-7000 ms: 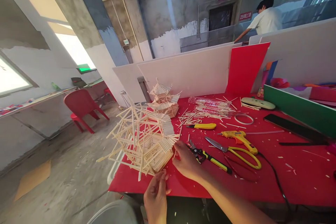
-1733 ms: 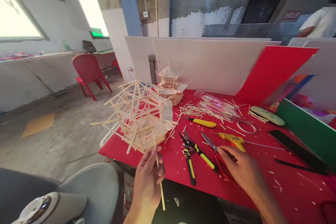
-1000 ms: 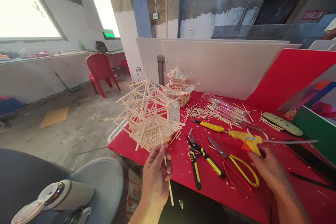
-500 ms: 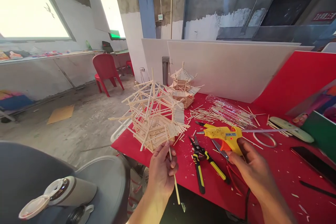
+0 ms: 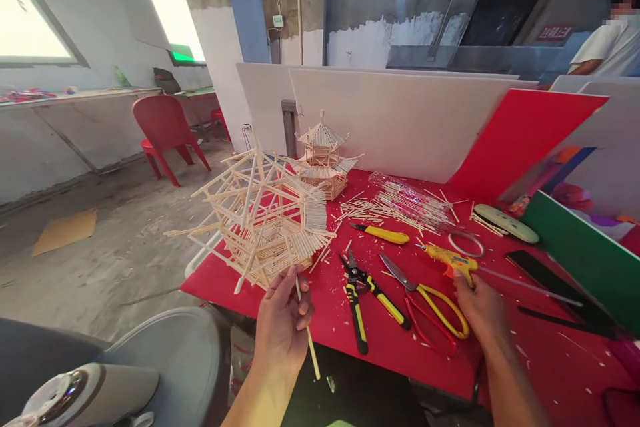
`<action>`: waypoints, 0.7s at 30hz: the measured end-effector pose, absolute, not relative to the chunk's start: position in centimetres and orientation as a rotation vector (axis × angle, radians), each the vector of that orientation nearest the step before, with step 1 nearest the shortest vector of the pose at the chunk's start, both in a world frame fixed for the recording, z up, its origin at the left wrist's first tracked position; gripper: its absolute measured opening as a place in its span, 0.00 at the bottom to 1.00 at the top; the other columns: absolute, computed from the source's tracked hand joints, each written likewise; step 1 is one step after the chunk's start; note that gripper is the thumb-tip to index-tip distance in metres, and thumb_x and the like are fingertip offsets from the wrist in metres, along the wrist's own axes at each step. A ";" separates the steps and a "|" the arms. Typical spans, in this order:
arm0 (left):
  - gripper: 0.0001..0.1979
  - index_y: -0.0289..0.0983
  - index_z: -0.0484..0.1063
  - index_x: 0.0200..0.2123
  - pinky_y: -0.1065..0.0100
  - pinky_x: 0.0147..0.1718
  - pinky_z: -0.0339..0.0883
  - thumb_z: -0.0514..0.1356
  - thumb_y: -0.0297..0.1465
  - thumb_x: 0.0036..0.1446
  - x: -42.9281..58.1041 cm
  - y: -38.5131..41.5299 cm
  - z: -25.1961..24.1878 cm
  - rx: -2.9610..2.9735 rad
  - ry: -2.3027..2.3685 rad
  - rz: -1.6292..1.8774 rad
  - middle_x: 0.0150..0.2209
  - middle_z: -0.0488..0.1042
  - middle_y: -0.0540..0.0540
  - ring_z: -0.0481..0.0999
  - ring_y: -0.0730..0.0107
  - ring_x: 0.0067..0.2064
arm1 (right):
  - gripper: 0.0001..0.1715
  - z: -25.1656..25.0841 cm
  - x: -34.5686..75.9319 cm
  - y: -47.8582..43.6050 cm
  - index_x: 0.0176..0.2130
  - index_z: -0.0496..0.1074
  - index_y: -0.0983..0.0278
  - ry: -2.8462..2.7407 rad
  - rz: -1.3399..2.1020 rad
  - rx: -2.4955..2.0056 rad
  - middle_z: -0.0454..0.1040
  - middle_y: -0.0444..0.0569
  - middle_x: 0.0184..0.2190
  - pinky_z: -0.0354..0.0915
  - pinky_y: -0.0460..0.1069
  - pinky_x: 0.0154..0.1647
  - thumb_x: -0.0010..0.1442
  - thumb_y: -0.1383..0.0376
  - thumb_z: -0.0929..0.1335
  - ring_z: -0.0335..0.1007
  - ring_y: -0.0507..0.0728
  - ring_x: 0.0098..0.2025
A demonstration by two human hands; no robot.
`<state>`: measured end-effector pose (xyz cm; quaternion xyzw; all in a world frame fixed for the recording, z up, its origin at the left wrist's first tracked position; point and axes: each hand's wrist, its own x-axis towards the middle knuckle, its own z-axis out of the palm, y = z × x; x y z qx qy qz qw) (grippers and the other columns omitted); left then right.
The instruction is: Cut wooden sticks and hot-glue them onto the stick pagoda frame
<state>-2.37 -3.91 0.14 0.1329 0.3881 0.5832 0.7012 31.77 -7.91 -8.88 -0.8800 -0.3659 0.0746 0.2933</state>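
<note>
My left hand (image 5: 285,313) pinches a thin wooden stick (image 5: 312,350) that slants down over the table's front edge. Just beyond it stands an open frame model pavilion (image 5: 270,213) built of such sticks, partly roofed on its right side. My right hand (image 5: 480,307) is closed around the handle of a yellow hot glue gun (image 5: 453,258), its nozzle facing left and a clear glue stick trailing from its back. Between my hands lie black-and-yellow wire strippers (image 5: 367,293) and scissors (image 5: 425,293) with red and yellow handles.
Behind stands a finished stick pagoda (image 5: 323,153). Loose sticks and a plastic bag of sticks (image 5: 410,203) lie on the red table (image 5: 500,360), with a yellow utility knife (image 5: 385,234) and tape roll (image 5: 466,244). A bottle (image 5: 105,387) rests on a grey stool at left. A person (image 5: 607,47) is at far right.
My right hand has carried the glue gun rightward and lower toward the table, uncovering the scissors and knife. The view has turned right, bringing a person into sight. My left hand still holds the stick.
</note>
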 end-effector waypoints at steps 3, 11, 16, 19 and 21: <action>0.15 0.33 0.73 0.35 0.82 0.10 0.46 0.70 0.31 0.44 -2.2 -3.8 0.2 0.308 0.865 1.298 0.22 0.68 0.54 0.58 0.85 0.15 | 0.30 -8.4 31.9 -9.0 0.42 0.77 0.73 -0.991 0.073 -2.443 0.77 0.66 0.30 0.65 0.63 0.39 0.58 0.52 0.60 0.73 0.73 0.38; 0.14 0.33 0.72 0.35 0.82 0.10 0.47 0.70 0.31 0.45 -2.1 -3.8 0.5 0.312 0.882 1.297 0.22 0.68 0.55 0.59 0.85 0.15 | 0.26 -6.7 20.6 -8.8 0.55 0.71 0.61 -1.848 0.061 -2.021 0.76 0.54 0.46 0.67 0.54 0.46 0.66 0.51 0.59 0.72 0.62 0.47; 0.16 0.34 0.72 0.34 0.82 0.10 0.46 0.71 0.32 0.43 -2.2 -3.9 0.4 0.310 0.877 1.316 0.22 0.68 0.55 0.58 0.84 0.16 | 0.43 -7.9 15.3 -8.6 0.59 0.67 0.66 -1.940 -0.067 -2.121 0.72 0.63 0.51 0.64 0.59 0.51 0.58 0.40 0.64 0.67 0.70 0.53; 0.16 0.34 0.72 0.35 0.82 0.10 0.44 0.71 0.33 0.43 -2.1 -3.9 0.4 0.305 0.874 1.308 0.22 0.68 0.55 0.58 0.85 0.15 | 0.50 -8.2 14.5 -8.8 0.61 0.64 0.70 -1.958 -0.084 -2.196 0.68 0.67 0.55 0.62 0.62 0.53 0.52 0.40 0.68 0.64 0.73 0.56; 0.17 0.34 0.73 0.35 0.81 0.10 0.44 0.71 0.34 0.43 -1.9 -3.8 0.4 0.296 0.876 1.312 0.21 0.68 0.55 0.58 0.85 0.15 | 0.45 -8.2 14.5 -8.7 0.62 0.63 0.71 -1.966 -0.068 -2.212 0.69 0.67 0.55 0.62 0.62 0.53 0.55 0.45 0.68 0.65 0.72 0.56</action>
